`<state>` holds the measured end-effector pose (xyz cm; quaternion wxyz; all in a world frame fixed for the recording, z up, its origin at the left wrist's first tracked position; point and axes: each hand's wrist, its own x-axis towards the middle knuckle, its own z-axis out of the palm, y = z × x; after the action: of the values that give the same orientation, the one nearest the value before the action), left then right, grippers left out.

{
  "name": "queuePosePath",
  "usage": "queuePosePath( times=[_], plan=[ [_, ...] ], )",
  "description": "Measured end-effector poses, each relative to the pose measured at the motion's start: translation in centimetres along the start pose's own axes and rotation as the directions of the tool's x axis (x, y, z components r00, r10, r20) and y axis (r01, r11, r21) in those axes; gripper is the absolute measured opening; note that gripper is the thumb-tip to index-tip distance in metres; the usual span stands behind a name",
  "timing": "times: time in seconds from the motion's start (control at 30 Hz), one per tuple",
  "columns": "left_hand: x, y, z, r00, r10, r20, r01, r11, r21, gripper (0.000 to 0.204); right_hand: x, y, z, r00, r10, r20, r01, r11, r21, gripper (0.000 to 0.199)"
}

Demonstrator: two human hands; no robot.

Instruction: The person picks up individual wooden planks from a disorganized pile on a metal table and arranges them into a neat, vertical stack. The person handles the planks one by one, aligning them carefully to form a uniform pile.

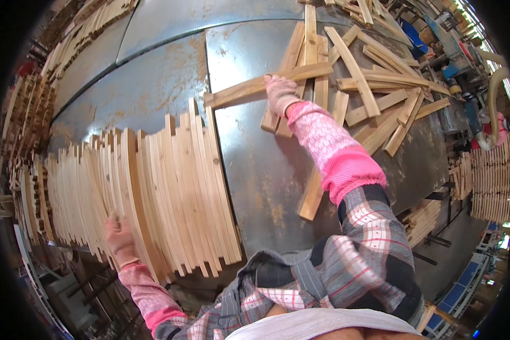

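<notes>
right hand (280, 93) closed on wooden slat (266, 84); left hand (119, 238) flat, steadying slat row (170, 192). lift clear, align edges.

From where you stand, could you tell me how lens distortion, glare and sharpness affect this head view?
In the head view, fisheye bending curves the metal table seams and the row of wooden slats, with a black vignette at the rim; soft glare washes the table's far end, bright light burns out the upper right corner; the right hand gripping a long slat and the left hand look fairly sharp.

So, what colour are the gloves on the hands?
Pink, on both the right hand and left hand; head view.
</notes>
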<state>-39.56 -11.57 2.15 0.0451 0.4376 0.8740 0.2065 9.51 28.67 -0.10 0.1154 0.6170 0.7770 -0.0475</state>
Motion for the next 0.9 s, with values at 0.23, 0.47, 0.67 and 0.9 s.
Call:
queuePosePath(
  times=[0.23, 0.47, 0.67, 0.9],
  plan=[
    [-3.2, 21.9, 6.6, 0.835, 0.533, 0.139, -0.459, 0.813, -0.358, 0.035, 9.2, 6.6, 4.6, 0.987, 0.159, -0.014, -0.16, 0.982, -0.098, 0.031],
    [-2.6, 32.9, 16.8, 0.831, 0.502, 0.239, -0.381, 0.827, -0.414, 0.046, 2.6, 12.9, 0.4, 0.992, 0.13, 0.003, -0.12, 0.91, 0.398, 0.048],
    [7.1, 40.5, 28.0, 0.868, 0.496, 0.028, -0.497, 0.867, 0.048, 0.079, -0.3, 18.7, -0.9, 0.892, 0.434, 0.123, -0.345, 0.481, 0.806, 0.062],
    [7.9, 48.1, 27.8, 0.933, 0.122, 0.339, -0.204, 0.954, 0.218, 0.093, -1.5, 26.4, 6.1, 0.836, 0.482, 0.262, -0.413, 0.237, 0.88, 0.063]
  ],
)
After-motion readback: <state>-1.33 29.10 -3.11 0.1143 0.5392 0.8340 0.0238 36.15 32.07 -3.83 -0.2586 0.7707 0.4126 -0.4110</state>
